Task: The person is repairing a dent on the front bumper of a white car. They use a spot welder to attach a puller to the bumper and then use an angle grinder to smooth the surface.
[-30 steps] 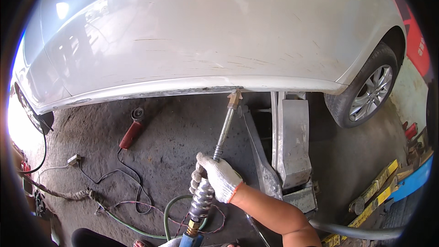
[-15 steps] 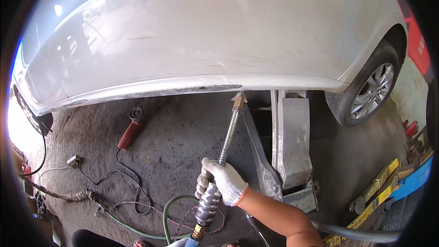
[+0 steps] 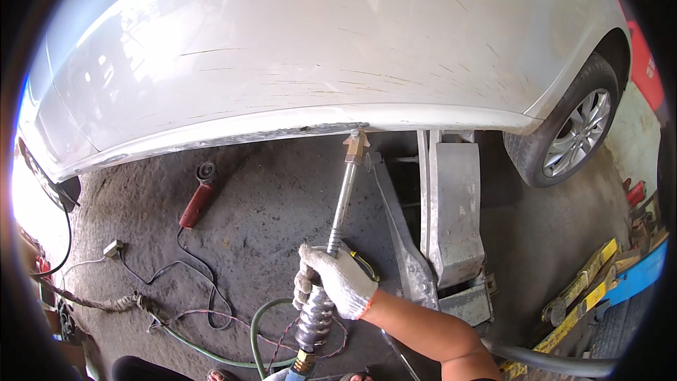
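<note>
Rod tool (image 3: 343,201): mid-scene, slanting from the near edge to the car (image 3: 317,35); its brass-coloured head (image 3: 356,148) sits right at the lower sill (image 3: 303,129), though whether they touch is too fine to tell;
Right hand (image 3: 342,281): white-gloved, fingers wrapped round the rod at the far end of the ridged silver weight (image 3: 315,321); a hold partway along probably steadies the rod and keeps its head aimed;
Left hand (image 3: 277,375): only a sliver of glove shows at the near edge, beside the blue end piece (image 3: 295,377); I cannot tell whether it grips;
Sill's surface: scraped grey left of the head; the panel beyond is scratched;
Metal stand (image 3: 457,204): right of the rod, below the sill, perhaps placed to support the body;
Red grinder (image 3: 196,204): on the floor (image 3: 141,197) at left, well apart from the rod, seemingly laid aside;
Green hose (image 3: 254,331): looped just left of the weight, its slack likely leaving room for movement.
</note>
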Motion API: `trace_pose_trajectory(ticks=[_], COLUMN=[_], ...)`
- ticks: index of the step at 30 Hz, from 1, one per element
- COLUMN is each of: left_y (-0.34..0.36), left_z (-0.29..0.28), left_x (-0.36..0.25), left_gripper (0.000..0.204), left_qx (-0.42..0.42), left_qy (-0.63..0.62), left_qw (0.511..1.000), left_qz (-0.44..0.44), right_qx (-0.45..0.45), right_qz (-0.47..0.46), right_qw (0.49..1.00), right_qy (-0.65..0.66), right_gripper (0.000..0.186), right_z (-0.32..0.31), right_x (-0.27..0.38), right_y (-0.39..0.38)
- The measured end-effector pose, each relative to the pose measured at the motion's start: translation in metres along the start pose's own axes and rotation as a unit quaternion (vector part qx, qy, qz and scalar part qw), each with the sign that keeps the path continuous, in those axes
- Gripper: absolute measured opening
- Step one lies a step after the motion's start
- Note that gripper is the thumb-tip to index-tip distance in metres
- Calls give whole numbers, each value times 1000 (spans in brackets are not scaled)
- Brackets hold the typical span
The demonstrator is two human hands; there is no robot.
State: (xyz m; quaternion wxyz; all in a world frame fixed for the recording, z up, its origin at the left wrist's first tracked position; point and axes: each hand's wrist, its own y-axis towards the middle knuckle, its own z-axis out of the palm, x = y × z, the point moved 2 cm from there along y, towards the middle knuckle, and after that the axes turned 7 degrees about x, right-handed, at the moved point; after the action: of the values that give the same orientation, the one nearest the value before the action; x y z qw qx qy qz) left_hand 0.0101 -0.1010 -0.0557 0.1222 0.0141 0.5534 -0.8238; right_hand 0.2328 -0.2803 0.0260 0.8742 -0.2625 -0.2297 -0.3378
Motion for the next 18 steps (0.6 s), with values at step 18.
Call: trace_pose_trajectory(ticks=[18], left_y=[4], left_z=[-9], left_x=[2], left_gripper=[34], left_qx=[32], left_qy=[-16], left_qw=[999], left_qz=[-19], right_qx=[-17], right_qz=[-8], right_qw=[1000], right_qy=[3], right_gripper=[35], right_z=[1], right_x=[2], right_y=[-1])
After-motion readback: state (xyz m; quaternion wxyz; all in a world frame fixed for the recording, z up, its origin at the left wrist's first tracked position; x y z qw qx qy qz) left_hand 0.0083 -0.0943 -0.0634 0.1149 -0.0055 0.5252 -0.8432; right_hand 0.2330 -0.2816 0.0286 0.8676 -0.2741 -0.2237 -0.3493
